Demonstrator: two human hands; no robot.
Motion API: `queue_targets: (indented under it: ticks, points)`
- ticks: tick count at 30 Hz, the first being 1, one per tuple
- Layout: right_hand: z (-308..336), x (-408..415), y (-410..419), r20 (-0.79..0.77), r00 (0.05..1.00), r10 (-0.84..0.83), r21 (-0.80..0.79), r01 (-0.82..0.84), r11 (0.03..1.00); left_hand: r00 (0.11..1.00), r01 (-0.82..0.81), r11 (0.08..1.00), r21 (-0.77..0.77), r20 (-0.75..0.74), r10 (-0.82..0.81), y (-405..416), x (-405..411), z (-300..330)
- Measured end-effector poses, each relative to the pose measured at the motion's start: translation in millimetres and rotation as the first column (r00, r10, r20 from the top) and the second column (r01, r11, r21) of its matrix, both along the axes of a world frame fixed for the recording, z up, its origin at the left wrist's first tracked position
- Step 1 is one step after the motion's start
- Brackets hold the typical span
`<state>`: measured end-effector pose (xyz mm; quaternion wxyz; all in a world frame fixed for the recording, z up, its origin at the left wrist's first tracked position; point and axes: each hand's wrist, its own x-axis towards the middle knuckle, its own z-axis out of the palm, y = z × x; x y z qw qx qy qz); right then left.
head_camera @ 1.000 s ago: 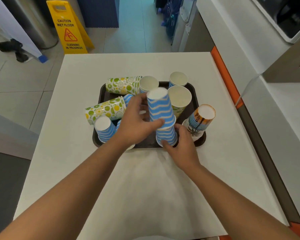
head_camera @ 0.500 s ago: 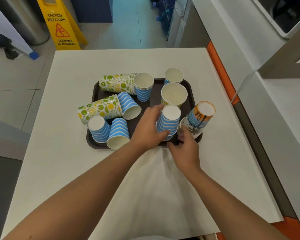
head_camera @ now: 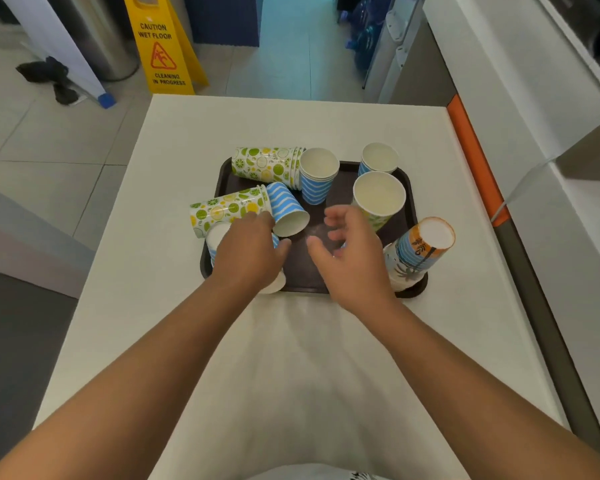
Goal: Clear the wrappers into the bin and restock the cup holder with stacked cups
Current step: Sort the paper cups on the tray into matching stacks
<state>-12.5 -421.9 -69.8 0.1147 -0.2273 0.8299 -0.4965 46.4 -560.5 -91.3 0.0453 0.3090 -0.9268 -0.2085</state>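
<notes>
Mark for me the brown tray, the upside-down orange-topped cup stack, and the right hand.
brown tray [head_camera: 340, 167]: head view, bare far rim between cups.
orange-topped cup stack [head_camera: 418, 249]: head view, printed side wall.
right hand [head_camera: 352, 259]: head view, back of the hand.

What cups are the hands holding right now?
Right hand holds nothing, fingers spread above the tray. Left hand covers blue striped cups; a grip cannot be told.

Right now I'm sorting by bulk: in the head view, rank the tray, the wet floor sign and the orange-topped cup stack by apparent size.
1. Tray
2. Wet floor sign, cropped and farther away, so unsure
3. Orange-topped cup stack
</notes>
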Motion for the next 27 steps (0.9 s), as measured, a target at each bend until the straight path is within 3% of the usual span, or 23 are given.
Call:
queue_targets:
  ticks: [4, 10, 12, 15, 20, 24, 27]
  points:
    - [-13, -32, -53, -0.055, 0.99, 0.126, 0.188, -0.114, 0.975, 0.988, 0.018, 0.998, -0.055, 0.156, -0.009, 5, 8, -11]
    - [-44, -73, -102, -0.017, 0.969, 0.246, 0.454, -0.212, 0.866, 0.995, -0.041, 0.999, 0.014, 0.097, 0.04, 12, 11, -18]
    - [-52, -78, -108, -0.004, 0.966, 0.26, 0.537, -0.217, 0.815, 0.988, -0.041, 0.999, -0.012, 0.15, 0.042, 14, 11, -18]
    - [-60, -82, -114, 0.016, 0.975, 0.223, 0.562, -0.193, 0.804, 0.958, -0.001, 0.997, -0.079, 0.285, 0.023, 15, 8, -17]
    - [-56, -86, -118, 0.066, 0.98, 0.188, 0.586, -0.191, 0.788, 0.951, -0.018, 1.0, 0.004, 0.308, 0.016, 13, 1, -16]
    - [-36, -84, -104, 0.039, 0.983, 0.178, 0.611, -0.165, 0.774, 0.947, -0.137, 0.977, 0.161, 0.31, 0.082, 10, -4, -17]
    - [-11, -80, -84, -0.038, 0.99, 0.135, 0.533, -0.094, 0.841, 0.951, -0.247, 0.902, 0.354, 0.269, 0.154, 5, -7, -15]
